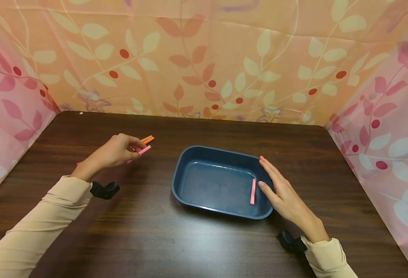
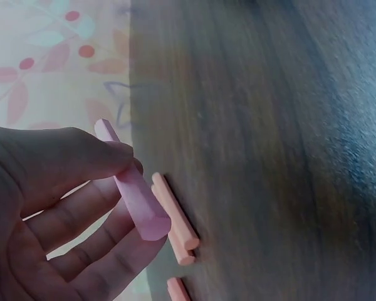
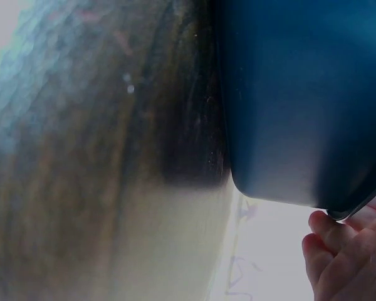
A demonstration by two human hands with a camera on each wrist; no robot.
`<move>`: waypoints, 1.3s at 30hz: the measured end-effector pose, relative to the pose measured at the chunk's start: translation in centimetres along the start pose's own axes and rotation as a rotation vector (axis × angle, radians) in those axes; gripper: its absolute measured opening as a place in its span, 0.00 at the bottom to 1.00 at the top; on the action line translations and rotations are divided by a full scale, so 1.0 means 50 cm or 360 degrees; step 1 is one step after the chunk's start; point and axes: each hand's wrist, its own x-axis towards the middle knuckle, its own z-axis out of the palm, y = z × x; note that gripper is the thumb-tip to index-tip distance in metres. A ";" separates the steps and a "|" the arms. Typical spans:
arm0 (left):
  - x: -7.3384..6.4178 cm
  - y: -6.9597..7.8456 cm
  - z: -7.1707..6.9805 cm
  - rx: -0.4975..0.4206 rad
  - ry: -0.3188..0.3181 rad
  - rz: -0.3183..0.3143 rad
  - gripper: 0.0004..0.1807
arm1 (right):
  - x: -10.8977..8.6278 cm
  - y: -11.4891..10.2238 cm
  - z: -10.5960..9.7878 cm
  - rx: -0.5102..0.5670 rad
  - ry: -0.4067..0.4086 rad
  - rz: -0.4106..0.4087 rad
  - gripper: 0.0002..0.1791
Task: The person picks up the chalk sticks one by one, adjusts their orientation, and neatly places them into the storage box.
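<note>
My left hand (image 1: pixel 122 148) pinches a pink chalk stick (image 1: pixel 145 150) between thumb and fingers, above the left part of the table. In the left wrist view, that pink chalk (image 2: pixel 138 200) slants down from the thumb. Two orange chalk sticks (image 1: pixel 148 139) lie side by side just beyond this hand, partly covered by it. My right hand (image 1: pixel 287 197) holds the right wall of a blue plastic tray (image 1: pixel 204 208), its thumb over the inner side and its fingers along the outside. Inside the tray's right end lies another pink chalk stick (image 1: pixel 253 192).
A red-orange tip (image 1: pixel 78 163) shows beside the left wrist, and another piece of chalk (image 2: pixel 178 290) appears at the left wrist view's lower edge. A small white spot (image 1: pixel 81 113) is near the back edge of the dark wood table (image 1: pixel 137 239). Floral cloth (image 1: pixel 204 58) surrounds it.
</note>
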 end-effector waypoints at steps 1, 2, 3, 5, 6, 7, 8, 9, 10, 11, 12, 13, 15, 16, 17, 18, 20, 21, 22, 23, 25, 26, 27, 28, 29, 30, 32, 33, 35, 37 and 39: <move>0.001 0.002 0.000 0.0009 0.0009 0.0009 0.15 | 0.000 0.000 0.000 0.0000 0.0000 0.0000 0.36; 0.002 0.004 -0.001 0.0017 0.0015 0.0012 0.15 | 0.000 0.000 0.000 0.0001 0.0000 0.0001 0.36; 0.002 0.007 -0.001 0.0025 0.0026 0.0016 0.15 | 0.000 0.001 0.000 0.0002 -0.0001 0.0001 0.36; 0.002 0.011 -0.001 0.0024 0.0044 0.0026 0.15 | 0.000 0.000 0.000 0.0005 -0.0002 0.0003 0.36; 0.002 0.013 -0.001 0.0018 0.0052 0.0033 0.15 | 0.000 0.000 0.000 0.0005 -0.0003 0.0003 0.36; 0.002 0.016 -0.001 0.0008 0.0055 0.0034 0.15 | 0.001 0.000 0.000 0.0006 -0.0003 0.0001 0.36; 0.001 0.019 0.000 -0.0003 0.0060 0.0035 0.16 | 0.001 0.000 0.000 0.0007 -0.0003 -0.0001 0.36; 0.001 0.022 0.001 -0.0014 0.0065 0.0038 0.16 | 0.001 0.000 0.001 0.0009 -0.0004 -0.0003 0.36; 0.001 0.024 0.002 -0.0028 0.0069 0.0041 0.16 | 0.001 0.000 0.001 0.0011 -0.0004 -0.0004 0.36; 0.002 0.027 0.003 -0.0035 0.0076 0.0046 0.16 | 0.001 0.000 0.001 0.0011 -0.0005 -0.0005 0.36; 0.002 0.030 0.004 -0.0043 0.0079 0.0047 0.17 | 0.001 0.000 0.001 0.0010 -0.0005 -0.0005 0.36; 0.002 0.033 0.004 -0.0053 0.0079 0.0045 0.17 | 0.001 0.000 0.001 0.0009 -0.0004 -0.0005 0.36; 0.004 0.039 0.004 -0.0071 0.0079 0.0046 0.17 | 0.001 0.000 0.001 0.0005 -0.0004 -0.0002 0.36; 0.004 0.042 0.003 -0.0082 0.0078 0.0049 0.18 | 0.001 0.000 0.001 0.0002 -0.0003 0.0000 0.36; 0.004 0.045 0.003 -0.0093 0.0075 0.0050 0.18 | 0.001 0.000 0.001 -0.0002 -0.0003 0.0002 0.36; 0.004 0.048 0.002 -0.0107 0.0068 0.0048 0.18 | 0.000 0.000 0.001 -0.0004 -0.0003 0.0003 0.36; 0.003 0.055 0.001 -0.0133 0.0055 0.0052 0.18 | 0.000 0.000 0.001 -0.0004 -0.0004 0.0002 0.36; 0.003 0.059 0.001 -0.0149 0.0051 0.0053 0.17 | 0.001 0.000 0.000 -0.0004 -0.0005 0.0001 0.36; 0.002 0.063 0.001 -0.0160 0.0047 0.0052 0.17 | 0.001 0.000 0.000 -0.0004 -0.0005 -0.0001 0.36; 0.002 0.067 0.001 -0.0169 0.0043 0.0049 0.17 | 0.001 0.000 0.000 -0.0002 -0.0003 -0.0005 0.35; 0.003 0.075 0.001 -0.0193 0.0039 0.0055 0.17 | 0.001 0.000 0.000 -0.0004 0.0002 -0.0013 0.35; 0.003 0.079 0.002 -0.0203 0.0041 0.0062 0.17 | 0.001 -0.001 0.000 -0.0007 0.0005 -0.0016 0.35; 0.004 0.083 0.003 -0.0212 0.0044 0.0068 0.17 | 0.002 -0.001 0.001 -0.0008 0.0006 -0.0018 0.35; 0.006 0.088 0.004 -0.0219 0.0045 0.0077 0.17 | 0.002 -0.001 0.001 -0.0010 0.0009 -0.0020 0.35; 0.007 0.092 0.006 -0.0226 0.0047 0.0085 0.17 | 0.002 0.000 0.001 -0.0012 0.0011 -0.0021 0.35; 0.009 0.096 0.007 -0.0239 0.0047 0.0091 0.17 | 0.002 0.000 0.001 -0.0015 0.0012 -0.0019 0.35; 0.012 0.104 0.011 -0.0260 0.0038 0.0102 0.17 | 0.002 0.000 0.001 -0.0015 0.0009 -0.0017 0.35; 0.014 0.108 0.014 -0.0273 0.0030 0.0108 0.17 | 0.002 0.000 0.001 -0.0015 0.0007 -0.0016 0.35; 0.017 0.116 0.018 -0.0291 0.0014 0.0116 0.17 | 0.002 0.000 0.001 -0.0012 0.0005 -0.0013 0.35; 0.019 0.124 0.023 -0.0305 0.0002 0.0122 0.18 | 0.002 0.001 0.001 -0.0010 0.0005 -0.0011 0.35; 0.022 0.130 0.027 -0.0312 0.0001 0.0131 0.18 | 0.002 0.001 0.001 -0.0011 0.0007 -0.0012 0.35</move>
